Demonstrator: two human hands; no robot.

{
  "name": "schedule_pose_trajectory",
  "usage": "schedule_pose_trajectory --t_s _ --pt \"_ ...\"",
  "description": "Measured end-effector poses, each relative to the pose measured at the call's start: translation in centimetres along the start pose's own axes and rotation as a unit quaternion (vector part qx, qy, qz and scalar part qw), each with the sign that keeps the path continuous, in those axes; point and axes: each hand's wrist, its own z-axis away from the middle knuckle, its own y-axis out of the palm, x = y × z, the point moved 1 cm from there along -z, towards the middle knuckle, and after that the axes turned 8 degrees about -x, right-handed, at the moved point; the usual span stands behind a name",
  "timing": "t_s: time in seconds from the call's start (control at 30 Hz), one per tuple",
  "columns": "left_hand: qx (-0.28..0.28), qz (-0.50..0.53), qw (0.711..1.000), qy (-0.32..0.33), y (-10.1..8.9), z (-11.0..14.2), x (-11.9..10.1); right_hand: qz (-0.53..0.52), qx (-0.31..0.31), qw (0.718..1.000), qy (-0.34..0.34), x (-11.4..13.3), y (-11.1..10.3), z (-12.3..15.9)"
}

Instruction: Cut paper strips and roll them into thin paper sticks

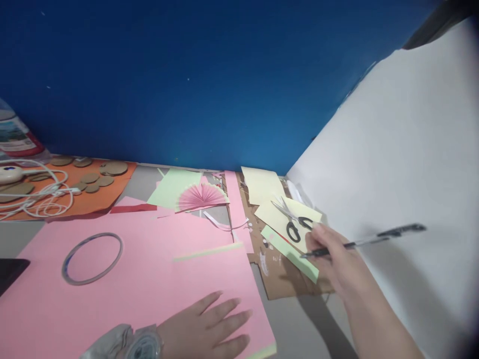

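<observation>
My left hand lies flat with fingers spread on a large pink paper sheet; a watch is on its wrist. My right hand is closed around a black pen, whose cap end points right over a white sheet. The hand hovers just beside black-handled scissors, which rest on pale yellow paper and a green strip. A thin ring lies on the pink sheet to the left.
A folded pink paper fan, green paper and cardboard clutter the middle back. An orange sheet with cardboard discs and a white cable lies at the left. A blue wall stands behind; a big white sheet leans at the right.
</observation>
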Motion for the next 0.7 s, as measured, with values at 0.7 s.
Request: schedule_pose_trajectory --t_s 0.7 --pt "-0.062 0.062 0.993 -0.084 2.1 0.0 -1.8 -0.09 0.256 0.962 -0.008 -1.2 20.1 5.6"
